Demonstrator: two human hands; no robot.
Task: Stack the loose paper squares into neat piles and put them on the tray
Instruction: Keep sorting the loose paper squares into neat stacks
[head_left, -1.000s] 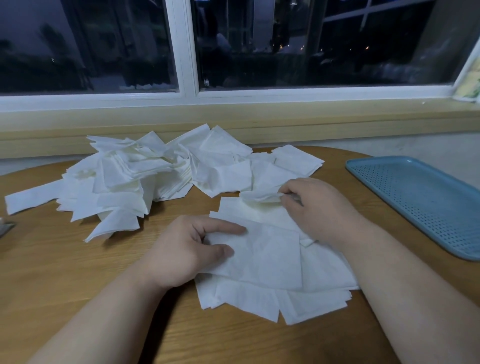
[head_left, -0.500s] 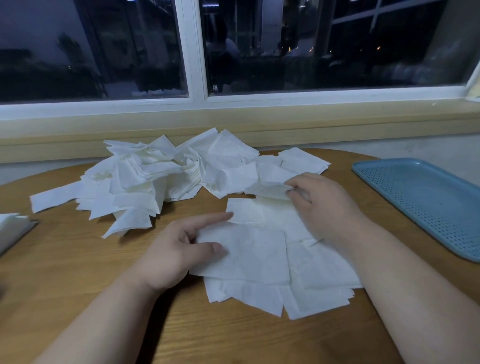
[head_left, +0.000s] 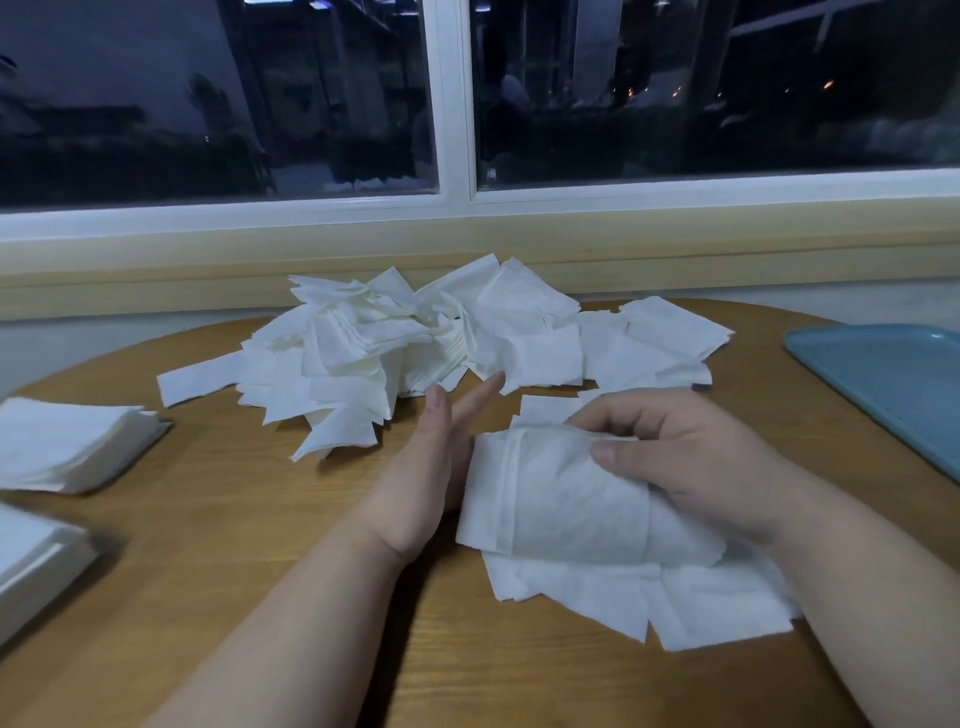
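A big heap of loose white paper squares (head_left: 410, 343) lies at the back of the round wooden table (head_left: 234, 519). In front of it, my right hand (head_left: 675, 457) pinches a small bunch of squares (head_left: 561, 499) at its top edge and holds it lifted over several flat squares (head_left: 649, 603). My left hand (head_left: 426, 467) stands on edge against the bunch's left side, fingers straight. Two neat piles sit at the left: one (head_left: 67, 441) further back, one (head_left: 31, 561) at the frame edge. The blue perforated tray (head_left: 883, 379) is at the right.
A window with a cream sill (head_left: 467, 260) runs behind the table. Bare wood shows at the table's front and between the left piles and my left arm.
My right hand has gathered squares and lifted them as a bunch. My left hand turned from lying flat on the paper to standing on edge beside it. The view shifted, showing the left piles.
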